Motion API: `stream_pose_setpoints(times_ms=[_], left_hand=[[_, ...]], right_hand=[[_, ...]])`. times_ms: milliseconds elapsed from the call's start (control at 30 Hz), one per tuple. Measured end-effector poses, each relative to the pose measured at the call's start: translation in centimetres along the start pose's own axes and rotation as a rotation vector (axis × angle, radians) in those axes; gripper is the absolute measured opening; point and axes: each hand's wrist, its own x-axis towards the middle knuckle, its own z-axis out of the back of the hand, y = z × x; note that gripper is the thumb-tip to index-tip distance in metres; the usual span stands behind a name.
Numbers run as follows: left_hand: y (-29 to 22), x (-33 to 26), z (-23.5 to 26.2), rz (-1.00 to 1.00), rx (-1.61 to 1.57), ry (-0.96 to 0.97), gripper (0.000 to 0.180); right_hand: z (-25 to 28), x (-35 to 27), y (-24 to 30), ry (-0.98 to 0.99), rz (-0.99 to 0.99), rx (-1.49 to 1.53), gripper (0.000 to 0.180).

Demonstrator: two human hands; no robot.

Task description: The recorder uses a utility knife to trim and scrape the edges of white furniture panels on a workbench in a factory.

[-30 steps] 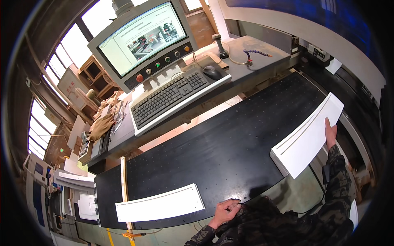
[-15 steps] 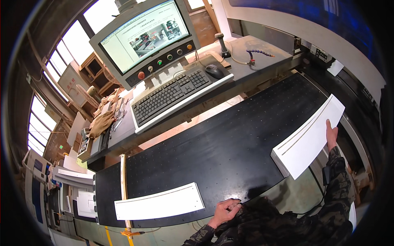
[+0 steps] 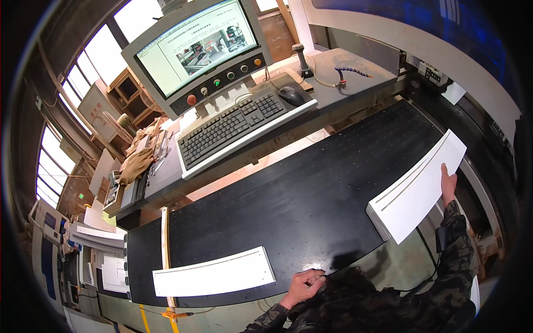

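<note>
Moved since the earlier frame: our view only, slightly. Right hand (image 3: pixel 448 186): gripping first white panel (image 3: pixel 415 191) by its edge, thumb on top. Left hand (image 3: pixel 302 288): curled at near edge of black desk (image 3: pixel 300 188); we cannot tell whether it holds anything. Second white panel (image 3: pixel 214 273): left of it.

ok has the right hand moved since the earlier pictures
No, not visibly: against the black table, the right hand keeps its place at the edge of the right-side white panel. The slight drift is shared by the table, suggesting camera movement.
</note>
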Motion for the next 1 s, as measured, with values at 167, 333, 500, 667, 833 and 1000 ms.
stream_pose_setpoints(times_ms=[167, 333, 500, 667, 833, 1000], left_hand=[[0.5, -0.1, 0.0, 0.003, 0.004, 0.015, 0.017], [0.3, 0.0, 0.0, -0.009, 0.016, 0.004, 0.017], [0.1, 0.0, 0.0, 0.0, 0.013, 0.003, 0.017], [-0.1, 0.0, -0.1, -0.017, 0.007, -0.023, 0.016], [0.1, -0.1, -0.1, -0.016, 0.011, -0.018, 0.016], [-0.1, 0.0, -0.1, -0.009, 0.002, -0.013, 0.016]], right_hand=[[-0.2, 0.0, 0.1, -0.009, 0.008, 0.004, 0.061], [0.0, -0.1, 0.5, 0.044, -0.041, -0.004, 0.072], [0.0, -0.2, 0.5, 0.023, -0.052, -0.019, 0.074], [-0.1, -0.2, 0.3, 0.012, -0.041, -0.01, 0.07], [-0.1, 0.3, -0.4, -0.002, -0.031, -0.006, 0.068], [0.1, 1.1, -1.4, 0.007, -0.014, -0.03, 0.072]])
